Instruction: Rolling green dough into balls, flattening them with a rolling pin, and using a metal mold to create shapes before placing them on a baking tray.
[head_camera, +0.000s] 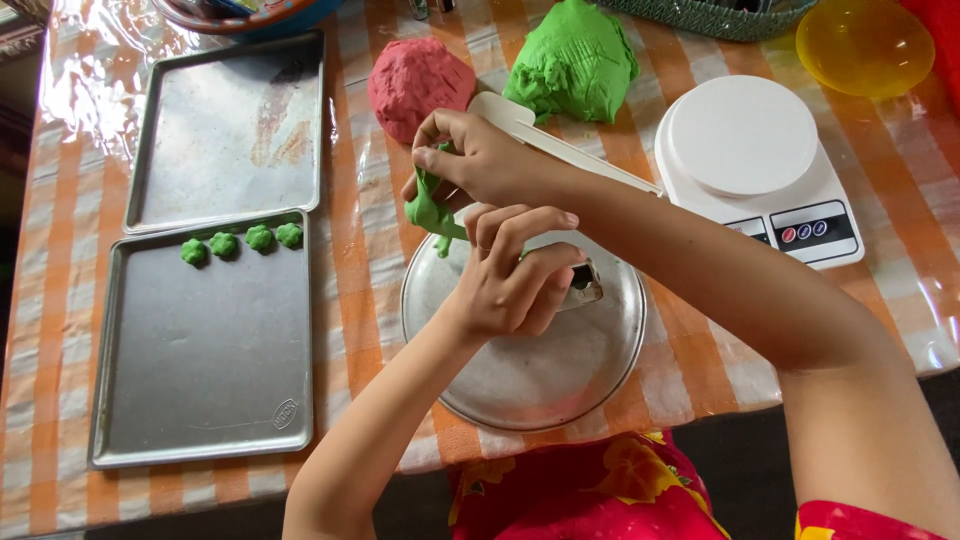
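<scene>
We pinch a strip of green dough (430, 210) between right hand (480, 160) and left hand (510, 275), over the round pan (530, 370). Four green pieces (241, 243) sit on the near tray (200, 400); the far tray (230, 130) is bare, and the green lump (575, 60) and red lump (418, 85) remain large.

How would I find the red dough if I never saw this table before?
Start at the orange checked tablecloth and go to its far side, just beyond the person's right hand. Two big dough lumps sit side by side there. The red dough is the rounded, smooth one nearer the empty baking tray; the green dough beside it is taller and ridged.
</scene>
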